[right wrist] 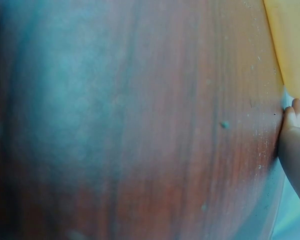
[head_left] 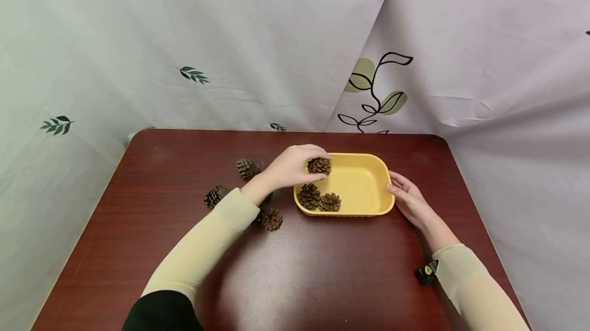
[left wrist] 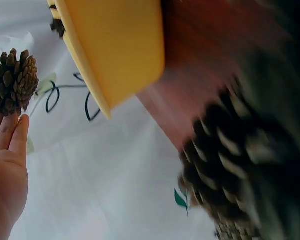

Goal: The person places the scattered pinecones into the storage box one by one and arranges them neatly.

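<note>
My left hand [head_left: 295,165] grips a brown pine cone [head_left: 319,166] between thumb and fingers, above the left end of a yellow tray [head_left: 364,182]. In the left wrist view, that pine cone [left wrist: 12,82] shows at the fingertips. Two more pine cones lie in the tray's near left corner, one darker [head_left: 309,196] and one lighter [head_left: 330,202], side by side. At the tray's right end, my right hand [head_left: 410,200] holds the rim, thumb on top and fingers along the outer wall. The right wrist view shows only part of this hand [right wrist: 296,135], against the tray's side.
Left of the tray, several loose pine cones lie on the dark red table [head_left: 313,269]: one at the back [head_left: 248,168], one farther left [head_left: 215,196], one nearer [head_left: 271,219]. My left forearm partly covers this group. A patterned white cloth [head_left: 258,54] hangs behind the table.
</note>
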The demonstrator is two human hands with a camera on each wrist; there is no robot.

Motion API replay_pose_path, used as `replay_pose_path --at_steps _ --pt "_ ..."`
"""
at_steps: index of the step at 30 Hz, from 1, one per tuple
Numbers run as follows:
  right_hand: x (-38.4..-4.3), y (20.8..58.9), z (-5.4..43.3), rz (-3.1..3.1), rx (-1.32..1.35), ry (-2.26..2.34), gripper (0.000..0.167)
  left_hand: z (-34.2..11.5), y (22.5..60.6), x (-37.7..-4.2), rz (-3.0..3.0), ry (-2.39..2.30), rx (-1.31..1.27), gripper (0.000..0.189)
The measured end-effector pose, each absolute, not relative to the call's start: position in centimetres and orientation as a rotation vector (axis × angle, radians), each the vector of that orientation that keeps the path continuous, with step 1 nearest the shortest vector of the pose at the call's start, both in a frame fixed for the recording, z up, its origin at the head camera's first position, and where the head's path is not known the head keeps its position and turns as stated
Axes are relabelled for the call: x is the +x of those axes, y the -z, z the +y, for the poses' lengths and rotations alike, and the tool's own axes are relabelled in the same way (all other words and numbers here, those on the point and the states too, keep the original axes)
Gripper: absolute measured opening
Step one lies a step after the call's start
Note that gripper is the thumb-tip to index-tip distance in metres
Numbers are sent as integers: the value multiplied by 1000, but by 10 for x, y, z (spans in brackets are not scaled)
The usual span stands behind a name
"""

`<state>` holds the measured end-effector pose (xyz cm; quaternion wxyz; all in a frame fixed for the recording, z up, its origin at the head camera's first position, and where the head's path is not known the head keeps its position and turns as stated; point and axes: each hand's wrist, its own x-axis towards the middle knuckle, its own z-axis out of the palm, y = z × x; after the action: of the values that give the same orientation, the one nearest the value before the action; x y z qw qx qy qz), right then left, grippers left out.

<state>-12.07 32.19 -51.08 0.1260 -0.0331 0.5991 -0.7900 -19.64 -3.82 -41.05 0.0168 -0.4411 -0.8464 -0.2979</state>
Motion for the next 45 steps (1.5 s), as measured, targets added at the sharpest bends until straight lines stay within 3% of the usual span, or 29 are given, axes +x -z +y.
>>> replay_pose_path --at_steps 18,45 --pt "-119 510 321 1754 -105 2317 37 22 427 -184 -2690 1019 -1496 43" --pt "-120 512 321 1734 -135 2323 40 45 459 -180 -2842 963 -1561 30"
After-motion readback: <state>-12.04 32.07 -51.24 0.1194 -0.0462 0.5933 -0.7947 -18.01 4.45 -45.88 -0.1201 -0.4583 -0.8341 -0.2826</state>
